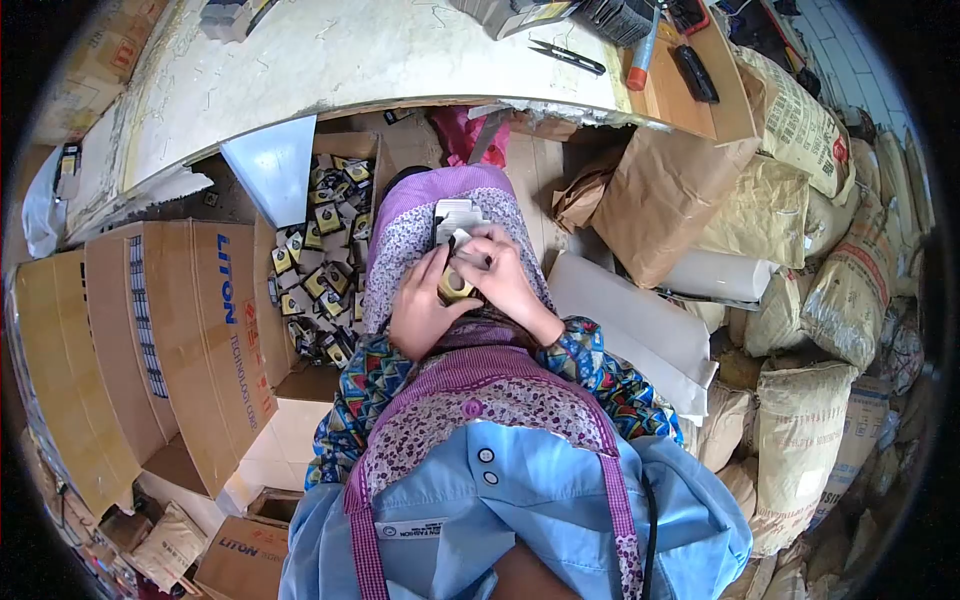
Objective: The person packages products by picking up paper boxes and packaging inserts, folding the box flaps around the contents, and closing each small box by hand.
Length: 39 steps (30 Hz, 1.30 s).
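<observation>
Above the apron-covered lap, my left hand (420,308) holds a small black and yellow card packet (453,284), its fingers wrapped round the left side. My right hand (503,272) is at the packet's upper right, fingers pinched together on a small pale piece whose shape I cannot make out. Just beyond both hands, a stack of white and grey cards (458,213) rests on the lap. Beside my left knee, an open cardboard box (290,385) holds several similar black and yellow packets (327,218).
A worktable (400,60) spans the front, with black snips (567,57), an orange-and-blue marker (642,62) and a black tool (696,74) at its right. Large cartons (200,330) stand left. Brown paper (665,205), white sheets (635,330) and stuffed sacks (800,440) crowd the right.
</observation>
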Available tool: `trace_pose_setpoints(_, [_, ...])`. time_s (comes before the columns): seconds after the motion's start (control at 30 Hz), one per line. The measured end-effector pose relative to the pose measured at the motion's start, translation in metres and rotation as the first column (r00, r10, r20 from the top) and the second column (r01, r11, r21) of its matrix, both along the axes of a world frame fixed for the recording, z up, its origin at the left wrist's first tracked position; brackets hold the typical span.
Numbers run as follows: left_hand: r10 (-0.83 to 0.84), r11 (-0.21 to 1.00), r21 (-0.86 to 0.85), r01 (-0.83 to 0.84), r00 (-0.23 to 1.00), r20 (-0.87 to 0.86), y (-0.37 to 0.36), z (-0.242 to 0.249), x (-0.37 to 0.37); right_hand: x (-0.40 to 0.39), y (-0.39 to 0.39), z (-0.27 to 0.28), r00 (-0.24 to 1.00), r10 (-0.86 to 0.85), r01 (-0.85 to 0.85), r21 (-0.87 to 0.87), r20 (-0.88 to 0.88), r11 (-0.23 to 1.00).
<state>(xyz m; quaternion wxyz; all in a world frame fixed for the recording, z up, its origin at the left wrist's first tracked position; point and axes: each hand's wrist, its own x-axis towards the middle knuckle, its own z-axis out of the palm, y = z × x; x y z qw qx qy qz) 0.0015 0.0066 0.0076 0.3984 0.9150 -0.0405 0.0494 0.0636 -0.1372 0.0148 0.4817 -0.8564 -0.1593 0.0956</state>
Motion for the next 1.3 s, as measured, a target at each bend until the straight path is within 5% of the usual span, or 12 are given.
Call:
trace_pose_setpoints(0.03, [0.001, 1.000, 0.000, -0.001, 1.000, 0.000, -0.002, 0.006, 0.001, 0.001, 0.000, -0.001, 0.931, 0.088, 0.021, 0.292, -0.355, 0.956])
trace_pose_setpoints(0.07, [0.083, 0.991, -0.099, -0.090, 0.994, -0.075, -0.004, 0.012, 0.004, -0.002, -0.002, -0.001, 0.875, 0.143, 0.035, 0.356, -0.462, 0.934])
trace_pose_setpoints(0.23, [0.124, 0.877, -0.427, -0.220, 0.963, -0.240, 0.005, -0.019, 0.000, -0.005, -0.001, 0.001, 0.968, 0.115, -0.059, 0.241, -0.223, 0.969])
trace_pose_setpoints(0.3, [0.114, 0.782, -0.581, -0.228, 0.967, -0.226, 0.004, -0.024, 0.001, -0.006, 0.007, 0.006, 0.901, -0.025, 0.263, 0.500, -0.433, 0.825])
trace_pose_setpoints(0.37, [0.055, 0.520, -0.805, -0.285, 0.952, -0.301, 0.000, -0.001, 0.004, -0.007, 0.006, -0.005, 0.951, -0.100, 0.229, 0.451, -0.293, 0.863])
trace_pose_setpoints(0.47, [0.030, 0.570, -0.780, -0.259, 0.955, -0.296, 0.005, -0.004, 0.002, -0.002, -0.008, -0.014, 0.945, 0.210, -0.105, 0.375, -0.250, 0.921])
trace_pose_setpoints(0.6, [0.011, 0.630, -0.737, -0.243, 0.953, -0.304, 0.004, 0.002, 0.004, -0.005, 0.008, 0.002, 0.963, -0.136, 0.245, 0.542, -0.233, 0.804])
trace_pose_setpoints(0.7, [0.041, 0.601, -0.754, -0.265, 0.952, -0.303, 0.004, 0.003, 0.003, 0.001, -0.003, -0.001, 0.984, 0.022, 0.056, 0.423, -0.178, 0.904])
trace_pose_setpoints(0.83, [0.037, 0.666, -0.713, -0.220, 0.964, -0.263, 0.001, 0.003, 0.001, 0.002, 0.001, -0.004, 0.809, 0.025, 0.375, 0.547, -0.588, 0.748])
trace_pose_setpoints(1.03, [0.072, 0.626, -0.726, -0.283, 0.949, -0.308, 0.001, -0.001, 0.003, 0.003, -0.001, -0.009, 0.818, 0.042, 0.328, 0.524, -0.574, 0.786])
trace_pose_setpoints(1.13, [0.046, 0.723, -0.650, -0.235, 0.955, -0.294, 0.004, -0.009, 0.000, 0.004, -0.001, -0.010, 0.810, 0.032, 0.377, 0.561, -0.586, 0.737])
trace_pose_setpoints(1.3, [0.036, 0.644, -0.721, -0.256, 0.952, -0.305, 0.004, 0.001, 0.002, 0.012, -0.020, 0.003, 0.877, 0.127, 0.061, 0.370, -0.464, 0.927])
